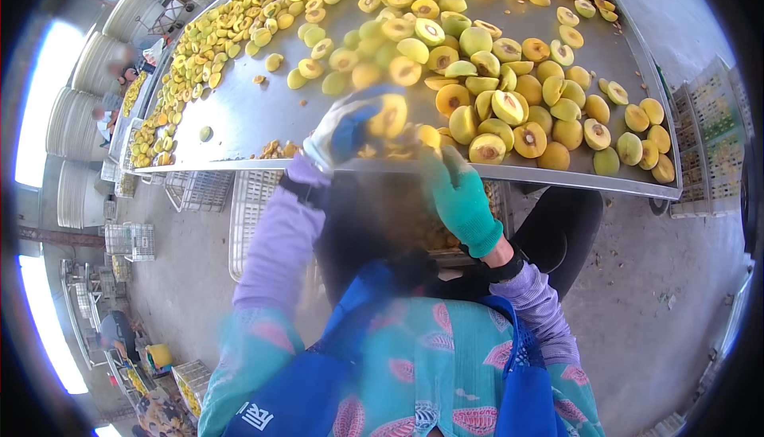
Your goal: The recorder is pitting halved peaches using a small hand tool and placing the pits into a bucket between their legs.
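Observation:
Both of my hands wear gloves above the near edge of a metal table (239,102) spread with halved yellow-green stone fruit (452,98). My left hand (352,123), in a white and blue glove, is closed on a halved fruit (391,116) with its cut face showing. In a green glove, my right hand (459,195) is beside it at the table edge, near a yellow piece of fruit (428,136); blur hides whether its fingertips hold anything. Small fruit scraps or pits (280,150) lie along the near edge.
White plastic crates (253,216) stand below the table at the left, and more crates (707,138) are stacked at the right. Beneath my hands, a container (441,237) holds brownish pieces. Other people (119,332) are far off at the left. The table has a raised metal rim (573,179).

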Available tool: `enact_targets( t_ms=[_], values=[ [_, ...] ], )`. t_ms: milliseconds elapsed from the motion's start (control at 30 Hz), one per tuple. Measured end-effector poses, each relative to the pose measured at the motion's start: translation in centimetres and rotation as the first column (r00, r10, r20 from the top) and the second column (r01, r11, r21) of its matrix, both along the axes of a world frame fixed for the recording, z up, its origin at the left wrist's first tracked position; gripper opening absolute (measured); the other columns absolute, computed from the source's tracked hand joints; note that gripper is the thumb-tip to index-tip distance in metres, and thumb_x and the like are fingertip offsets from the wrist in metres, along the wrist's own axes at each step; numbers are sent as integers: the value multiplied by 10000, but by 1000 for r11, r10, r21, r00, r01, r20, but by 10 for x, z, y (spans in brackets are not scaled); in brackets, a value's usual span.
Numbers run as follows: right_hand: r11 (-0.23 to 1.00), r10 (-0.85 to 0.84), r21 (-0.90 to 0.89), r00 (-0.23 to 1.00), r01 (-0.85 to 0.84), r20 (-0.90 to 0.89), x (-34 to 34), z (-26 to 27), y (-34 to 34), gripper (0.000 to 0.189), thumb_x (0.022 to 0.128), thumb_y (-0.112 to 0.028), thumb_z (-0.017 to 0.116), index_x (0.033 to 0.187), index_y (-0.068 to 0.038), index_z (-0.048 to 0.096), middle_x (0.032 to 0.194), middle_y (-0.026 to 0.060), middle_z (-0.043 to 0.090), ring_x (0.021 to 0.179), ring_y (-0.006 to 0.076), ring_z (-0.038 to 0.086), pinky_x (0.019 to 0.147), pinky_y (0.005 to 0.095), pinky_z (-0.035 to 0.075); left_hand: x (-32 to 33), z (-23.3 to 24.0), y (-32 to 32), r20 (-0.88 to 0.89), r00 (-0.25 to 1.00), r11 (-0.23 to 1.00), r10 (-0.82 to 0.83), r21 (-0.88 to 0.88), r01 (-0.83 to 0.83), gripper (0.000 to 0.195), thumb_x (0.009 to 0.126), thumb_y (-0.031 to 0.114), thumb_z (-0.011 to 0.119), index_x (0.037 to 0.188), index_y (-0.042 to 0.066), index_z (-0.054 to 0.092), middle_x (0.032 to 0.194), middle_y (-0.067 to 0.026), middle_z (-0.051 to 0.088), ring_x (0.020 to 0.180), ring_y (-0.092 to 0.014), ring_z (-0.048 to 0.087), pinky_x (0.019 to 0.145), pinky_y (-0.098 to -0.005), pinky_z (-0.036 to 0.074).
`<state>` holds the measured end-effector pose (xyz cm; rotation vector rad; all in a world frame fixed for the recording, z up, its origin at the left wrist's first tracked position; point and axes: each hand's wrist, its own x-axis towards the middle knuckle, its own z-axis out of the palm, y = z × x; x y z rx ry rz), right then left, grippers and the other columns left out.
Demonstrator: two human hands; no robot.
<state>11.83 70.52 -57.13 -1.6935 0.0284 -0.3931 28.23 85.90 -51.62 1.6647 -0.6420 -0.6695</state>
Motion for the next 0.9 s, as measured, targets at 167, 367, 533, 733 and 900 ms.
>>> enact_targets(
  t_ms=[167,367,533,733,900],
  values=[
    [965,206,195,965,-173,-163,10,-8,8,112,901,-176,503,962,-89,538,635,-41,492,510,56,479,425,202,367,-69,8,-6,-338,928,880,154,-379,-284,314,859,143,507,1111,-36,562,1037,-126,625,932,-191,595,828,-299,467],
    [421,3,-819,902,390,431,-3,-4,37,366,796,-83,566,1153,-14,523,944,159,585,731,224,574,606,319,476,-78,-9,7,609,739,955,289,-131,-266,295,892,222,488,1055,-9,570,933,-110,636,817,-215,615,734,-300,490],
    [391,44,-860,927,328,373,-10,-4,43,511,740,-71,582,1220,61,464,1082,254,534,821,307,563,700,367,480,-86,-1,1,754,579,947,309,-189,-259,285,874,234,514,1032,4,575,859,-116,630,740,-223,622,653,-305,498],
    [408,119,-875,935,260,333,-17,-7,48,528,728,-48,565,1222,94,447,1087,265,529,836,326,559,715,359,478,-82,-30,10,710,613,936,346,-222,-271,286,803,160,587,1032,-11,566,879,-140,616,739,-278,616,613,-331,496],
    [565,12,-759,916,324,400,-20,-30,62,403,786,-49,540,1176,42,493,1007,190,571,820,265,569,693,344,478,-84,-37,3,595,741,916,311,20,-401,291,823,98,580,1090,-16,560,886,-165,617,788,-281,617,655,-324,492]
  ],
)
